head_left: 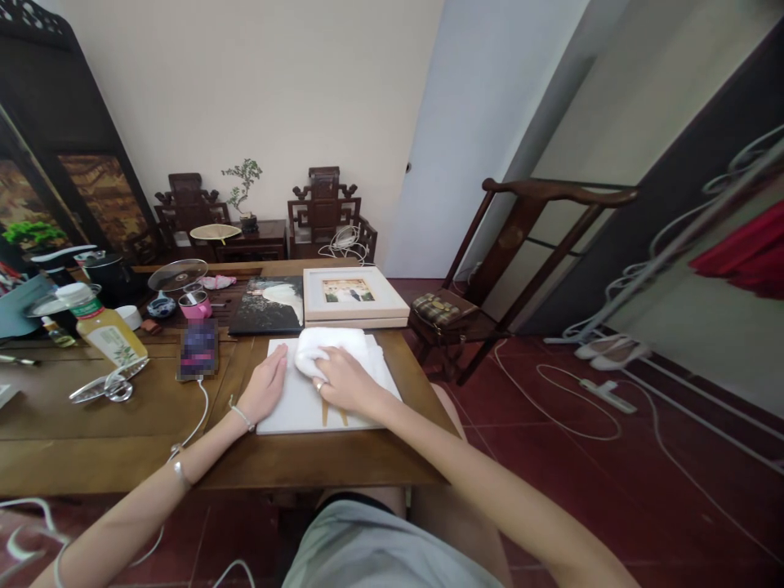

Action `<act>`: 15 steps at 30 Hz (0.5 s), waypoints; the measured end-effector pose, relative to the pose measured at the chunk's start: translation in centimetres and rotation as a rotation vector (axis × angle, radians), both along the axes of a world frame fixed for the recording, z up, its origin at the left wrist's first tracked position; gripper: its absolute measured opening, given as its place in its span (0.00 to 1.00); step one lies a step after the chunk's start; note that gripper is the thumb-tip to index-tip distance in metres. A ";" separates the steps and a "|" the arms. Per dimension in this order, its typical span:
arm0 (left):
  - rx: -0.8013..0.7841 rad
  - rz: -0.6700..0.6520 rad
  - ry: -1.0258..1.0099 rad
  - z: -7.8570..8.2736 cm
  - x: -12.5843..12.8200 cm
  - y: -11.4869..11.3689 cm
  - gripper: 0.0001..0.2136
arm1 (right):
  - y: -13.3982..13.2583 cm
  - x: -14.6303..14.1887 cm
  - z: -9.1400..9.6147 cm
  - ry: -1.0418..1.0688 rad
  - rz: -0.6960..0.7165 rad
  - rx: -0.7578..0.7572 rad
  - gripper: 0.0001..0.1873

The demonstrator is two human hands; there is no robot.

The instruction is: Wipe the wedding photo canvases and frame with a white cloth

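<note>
A white flat board (282, 415) lies on the wooden table in front of me. My left hand (265, 387) rests on its left edge, fingers stretched out and holding nothing. On top of the board, my right hand (343, 379) presses on a bunched white cloth (327, 336), its fingers closed into the folds. Two tan strips (325, 414) show on the board just below my right hand; their upper ends are hidden by the hand and cloth.
Behind the board are a framed picture (383, 298) and a dark panel with a white bird (257, 309). At left stand a phone (198, 351) on a cable, a yellow bottle (113, 331), a pink mug (196, 305) and a metal tool (116, 384). A wooden chair (508, 237) stands right.
</note>
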State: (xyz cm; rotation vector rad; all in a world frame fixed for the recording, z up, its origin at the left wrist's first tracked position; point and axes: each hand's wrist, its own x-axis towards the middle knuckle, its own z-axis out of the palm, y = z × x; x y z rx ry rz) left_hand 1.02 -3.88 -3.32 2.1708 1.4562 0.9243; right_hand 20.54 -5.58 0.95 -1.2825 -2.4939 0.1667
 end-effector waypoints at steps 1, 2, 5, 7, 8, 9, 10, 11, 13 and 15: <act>0.007 0.022 -0.041 0.2 0.0 0.0 0.26 | 0.2 -0.6 0.0 -0.010 -0.008 0.003 0.16; 0.008 0.039 -0.078 0.3 0.0 -0.1 0.27 | 0.1 -1.2 -0.1 -0.019 -0.003 0.008 0.16; 0.011 0.073 -0.167 0.9 0.0 -0.3 0.27 | -1.5 -2.5 -0.3 -0.039 0.092 0.020 0.16; 0.025 0.076 -0.196 1.2 0.1 -0.5 0.27 | -3.4 -2.5 -0.1 -0.051 0.197 0.006 0.15; 0.031 0.069 -0.197 1.4 0.1 -0.6 0.27 | -4.3 -2.3 0.1 -0.053 0.249 -0.005 0.14; 0.032 0.056 -0.191 1.5 0.2 -0.6 0.27 | -5.3 -1.9 0.4 -0.052 0.295 -0.017 0.12; 0.025 0.038 -0.180 1.5 0.2 -0.7 0.27 | -6.1 -1.4 0.8 -0.051 0.334 -0.030 0.12; 0.014 0.019 -0.165 1.6 0.3 -0.8 0.27 | -6.8 -0.9 1.3 -0.051 0.363 -0.044 0.11; -0.014 -0.011 -0.122 1.5 0.4 -0.9 0.28 | -7.5 0.2 2.4 -0.080 0.366 -0.083 0.11; -0.035 -0.042 -0.045 1.4 0.5 -0.9 0.27 | -7.2 1.1 3.4 -0.138 0.300 -0.124 0.12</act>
